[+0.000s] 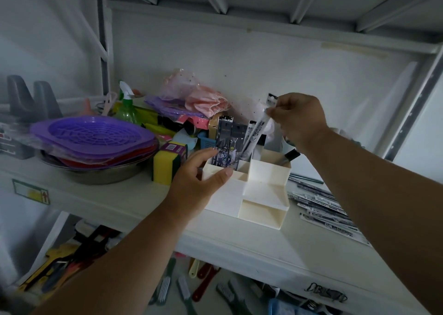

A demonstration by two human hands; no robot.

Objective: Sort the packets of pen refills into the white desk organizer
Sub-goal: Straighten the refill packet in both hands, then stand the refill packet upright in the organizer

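Right hand (pixel 296 118) pinches a refill packet (pixel 262 120) above the white organizer's (pixel 263 190) rear compartment, left hand (pixel 199 178) open bracing its left wall — lower it upright, release once seated.

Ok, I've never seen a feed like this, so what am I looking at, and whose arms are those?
There is no machine: a person wears a camera on the head, looking forward and down at their own hands. The left hand steadies the white desk organizer on a shelf. The right hand pinches one packet of pen refills above the organizer's back compartments, where other packets already stand. More packets lie flat to the right. To the left sit purple baskets and a sponge.
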